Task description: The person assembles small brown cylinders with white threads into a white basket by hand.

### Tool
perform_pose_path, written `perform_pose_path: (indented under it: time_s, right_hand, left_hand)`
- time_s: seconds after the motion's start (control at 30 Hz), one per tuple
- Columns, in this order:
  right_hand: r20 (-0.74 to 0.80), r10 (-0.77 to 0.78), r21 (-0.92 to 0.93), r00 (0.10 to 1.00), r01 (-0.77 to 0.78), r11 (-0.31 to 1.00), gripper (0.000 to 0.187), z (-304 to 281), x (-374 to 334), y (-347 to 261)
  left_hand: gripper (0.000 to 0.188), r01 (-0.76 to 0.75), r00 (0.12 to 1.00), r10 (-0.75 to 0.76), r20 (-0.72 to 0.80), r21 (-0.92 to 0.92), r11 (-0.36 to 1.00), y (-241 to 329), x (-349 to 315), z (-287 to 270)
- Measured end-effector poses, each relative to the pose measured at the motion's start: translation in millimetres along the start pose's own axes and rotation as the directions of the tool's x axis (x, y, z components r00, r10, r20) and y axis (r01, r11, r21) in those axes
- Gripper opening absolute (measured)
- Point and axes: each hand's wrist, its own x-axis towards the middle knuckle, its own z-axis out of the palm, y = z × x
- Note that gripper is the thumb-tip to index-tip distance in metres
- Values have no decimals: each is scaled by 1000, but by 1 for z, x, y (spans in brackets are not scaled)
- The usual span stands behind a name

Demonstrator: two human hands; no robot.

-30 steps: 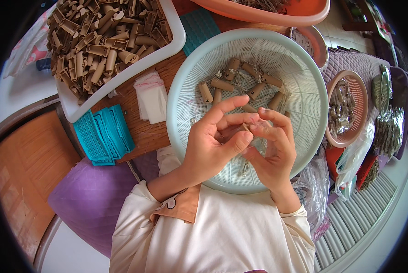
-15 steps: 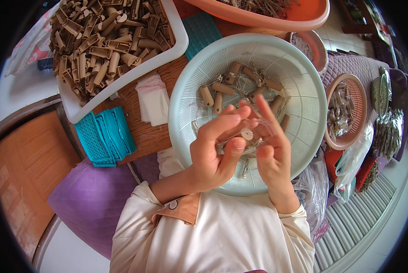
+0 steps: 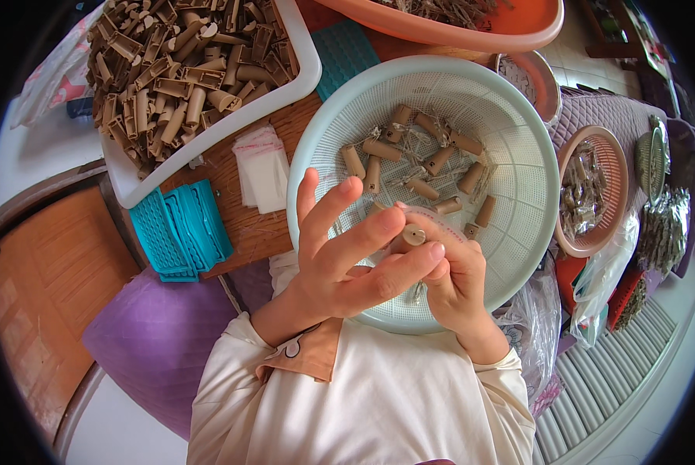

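Note:
Over the pale green mesh basket (image 3: pixel 307 128), both of my hands work close together. My left hand (image 3: pixel 336 260) has its thumb and forefinger around a tan plastic cylinder (image 3: pixel 412 237) with a pale round end; its other fingers are spread upward. My right hand (image 3: pixel 457 283) is closed, its thumb and bent forefinger pinching a clear plastic bag (image 3: pixel 433 220) with a reddish dotted strip. The bag lies against the cylinder; how far it covers it is hidden by my fingers. Several similar tan cylinders (image 3: pixel 383 149) with thin clear plastic around them lie in the basket.
A white tub (image 3: pixel 310 62) heaped with tan half-shells stands at upper left. Beside it lie flat clear bags (image 3: pixel 262 174) and turquoise trays (image 3: pixel 185 232). An orange basin (image 3: pixel 433 32) is at the back; a pink basket (image 3: pixel 595 248) with wrapped pieces sits on the right.
My left fingers have spread and lifted. My right forefinger, raised before, has bent down onto the clear bag. The cylinder's end has shifted slightly left and shows more plainly.

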Motion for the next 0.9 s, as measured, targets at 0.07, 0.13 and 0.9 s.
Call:
perform_pose_path:
  time_s: [0.07, 0.13, 0.9]
  right_hand:
    - [1, 20, -64, 1000, -20, 998, 54, 0, 1, -4]
    - [-3, 3, -107, 1000, -3, 994, 54, -1, 0, -3]
    - [250, -66, -698, 966, 227, 680, 31, -9, -4, -7]
  left_hand:
    - [17, -50, 993, 48, 104, 21, 999, -1, 2, -5]
    - [14, -15, 985, 16, 172, -7, 1000, 2, 3, -8]
    - [13, 133, 889, -119, 442, -1, 991, -4, 19, -17]
